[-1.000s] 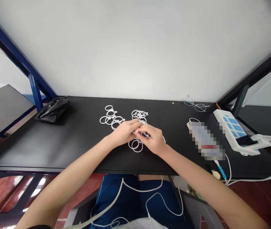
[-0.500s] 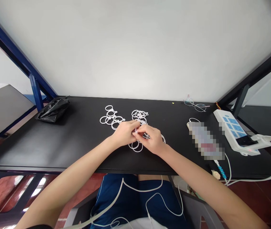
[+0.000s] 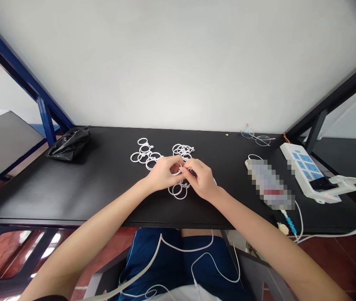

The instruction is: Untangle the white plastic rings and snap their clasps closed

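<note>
Two hands work here: the left hand (image 3: 162, 175) and the right hand (image 3: 203, 180), whose fingers (image 3: 169, 163) meet, pinched on one white ring (image 3: 175, 171). Beyond the fingers and to their left lies a loose group (image 3: 144, 152) of about seven rings. Straight beyond the fingers is one tangled heap (image 3: 183, 149), its rings overlapping too much to count. Just under the fingers, on the person's side, at least two lower rings (image 3: 178, 190) show. Far left of the fingers sits one black bag (image 3: 69, 144). To their right are one pair of glasses (image 3: 256, 139) and one power strip (image 3: 309, 171). One bench (image 3: 102, 188) carries everything.
</note>
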`<move>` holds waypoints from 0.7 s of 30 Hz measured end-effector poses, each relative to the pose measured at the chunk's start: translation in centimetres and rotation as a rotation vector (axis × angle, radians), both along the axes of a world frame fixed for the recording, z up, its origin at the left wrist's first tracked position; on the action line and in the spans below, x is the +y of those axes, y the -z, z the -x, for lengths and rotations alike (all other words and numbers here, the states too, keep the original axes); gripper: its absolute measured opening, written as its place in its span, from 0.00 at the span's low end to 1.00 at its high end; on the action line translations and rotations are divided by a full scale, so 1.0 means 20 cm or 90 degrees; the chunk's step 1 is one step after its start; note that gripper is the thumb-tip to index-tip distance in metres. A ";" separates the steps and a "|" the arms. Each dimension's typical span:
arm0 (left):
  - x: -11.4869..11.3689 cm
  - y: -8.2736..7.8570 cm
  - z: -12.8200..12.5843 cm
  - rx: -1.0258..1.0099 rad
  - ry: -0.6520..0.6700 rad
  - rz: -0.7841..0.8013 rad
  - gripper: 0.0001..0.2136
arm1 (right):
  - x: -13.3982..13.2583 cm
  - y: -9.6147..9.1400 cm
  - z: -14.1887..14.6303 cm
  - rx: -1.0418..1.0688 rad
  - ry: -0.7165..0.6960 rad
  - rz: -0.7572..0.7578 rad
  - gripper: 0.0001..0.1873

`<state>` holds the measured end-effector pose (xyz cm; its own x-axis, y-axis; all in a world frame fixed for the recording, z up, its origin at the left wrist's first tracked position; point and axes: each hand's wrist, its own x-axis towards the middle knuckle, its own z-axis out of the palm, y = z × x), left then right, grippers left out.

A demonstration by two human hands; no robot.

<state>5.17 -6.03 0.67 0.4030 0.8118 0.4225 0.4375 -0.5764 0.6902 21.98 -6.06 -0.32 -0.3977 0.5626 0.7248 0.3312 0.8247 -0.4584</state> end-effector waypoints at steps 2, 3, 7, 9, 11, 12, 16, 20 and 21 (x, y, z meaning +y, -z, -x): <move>0.00 -0.03 0.00 -0.081 0.032 0.101 0.08 | 0.00 0.00 -0.01 0.053 0.004 0.024 0.08; 0.00 -0.04 0.01 -0.119 0.062 0.157 0.10 | -0.01 0.01 -0.01 0.074 0.004 0.025 0.08; 0.00 -0.08 0.03 -0.198 0.228 0.366 0.16 | -0.01 0.01 -0.01 0.088 0.014 0.010 0.08; 0.01 -0.08 0.04 -0.197 0.261 0.409 0.16 | -0.01 0.01 -0.01 0.077 0.018 0.018 0.09; 0.01 -0.06 0.03 -0.209 0.258 0.391 0.17 | -0.01 0.01 -0.01 0.075 0.012 0.030 0.09; 0.01 -0.05 0.03 -0.218 0.256 0.372 0.17 | -0.01 0.01 -0.01 0.075 0.007 0.036 0.10; 0.01 -0.02 0.03 -0.224 0.254 0.340 0.20 | -0.02 0.02 -0.01 0.067 -0.004 0.078 0.11; 0.01 -0.02 0.03 -0.213 0.255 0.338 0.22 | -0.02 0.02 -0.01 0.063 -0.012 0.092 0.11; 0.01 -0.03 0.03 -0.210 0.253 0.337 0.21 | -0.02 0.02 -0.01 0.065 -0.015 0.093 0.11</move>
<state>4.54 -5.92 1.20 0.6284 0.7603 0.1649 -0.0131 -0.2015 0.9794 22.18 -6.48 -0.75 -0.3411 0.6558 0.6735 0.2581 0.7542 -0.6038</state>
